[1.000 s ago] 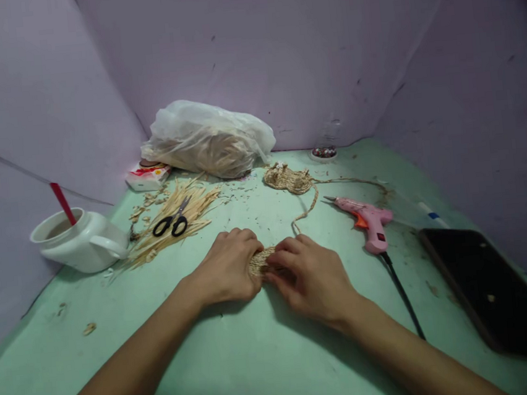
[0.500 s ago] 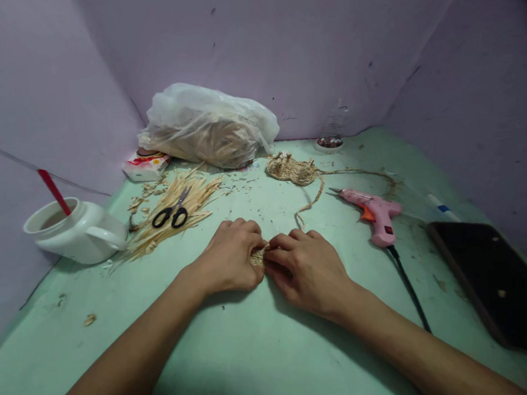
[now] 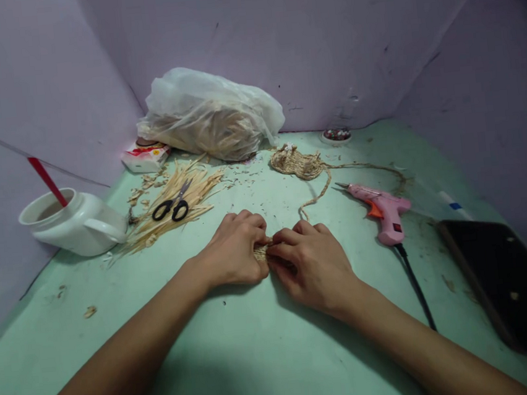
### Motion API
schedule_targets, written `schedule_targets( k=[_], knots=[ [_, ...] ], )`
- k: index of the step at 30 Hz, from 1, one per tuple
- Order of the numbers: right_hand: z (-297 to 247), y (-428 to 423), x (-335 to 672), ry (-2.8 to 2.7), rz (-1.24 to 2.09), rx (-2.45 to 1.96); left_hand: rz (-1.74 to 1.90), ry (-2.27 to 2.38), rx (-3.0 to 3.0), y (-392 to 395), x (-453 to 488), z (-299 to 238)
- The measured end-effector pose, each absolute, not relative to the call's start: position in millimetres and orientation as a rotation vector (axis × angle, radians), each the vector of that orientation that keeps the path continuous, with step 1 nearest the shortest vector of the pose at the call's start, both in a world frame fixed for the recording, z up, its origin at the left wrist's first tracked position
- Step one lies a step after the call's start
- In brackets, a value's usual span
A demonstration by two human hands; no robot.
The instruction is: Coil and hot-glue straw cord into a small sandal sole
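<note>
Between my two hands is a small coiled piece of braided straw rope [image 3: 261, 253], mostly hidden by fingers. My left hand [image 3: 235, 250] is closed around its left side. From the right, my right hand [image 3: 314, 264] pinches the edge of the same piece, fingertips almost meeting the left ones. A larger coiled straw-rope piece [image 3: 298, 162] lies farther back, with a tail of rope [image 3: 315, 197] curving toward my right hand. Whether that tail joins the held piece is hidden. To the right lies a pink glue gun [image 3: 383, 207], its nozzle pointing left.
Black-handled scissors [image 3: 172, 207] rest on loose straw strips [image 3: 198, 194]. At left stands a white mug [image 3: 84, 224] with a red stick. Behind are a plastic bag [image 3: 213, 112], a small box [image 3: 147, 159] and a bead dish [image 3: 336, 136]. A dark phone-like slab [image 3: 509, 285] lies right.
The camera view has shifted slightly, so most things sit a little higher and those on the right farther right. Both hands keep hold of the straw piece with little visible movement.
</note>
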State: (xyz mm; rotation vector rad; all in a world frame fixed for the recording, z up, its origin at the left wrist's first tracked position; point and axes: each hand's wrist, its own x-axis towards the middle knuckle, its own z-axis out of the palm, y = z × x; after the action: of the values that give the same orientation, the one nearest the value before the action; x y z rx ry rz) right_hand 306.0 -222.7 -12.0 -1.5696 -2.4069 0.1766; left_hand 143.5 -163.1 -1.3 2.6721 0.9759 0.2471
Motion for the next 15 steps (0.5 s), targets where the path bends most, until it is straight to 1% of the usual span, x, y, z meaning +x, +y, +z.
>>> schedule_targets(
  k=[15],
  knots=[
    [-10.4,-222.1,306.0,-2.398,0.209,-1.562,0.204,0.983,2.659,-161.4,145.8,-0.3]
  ],
)
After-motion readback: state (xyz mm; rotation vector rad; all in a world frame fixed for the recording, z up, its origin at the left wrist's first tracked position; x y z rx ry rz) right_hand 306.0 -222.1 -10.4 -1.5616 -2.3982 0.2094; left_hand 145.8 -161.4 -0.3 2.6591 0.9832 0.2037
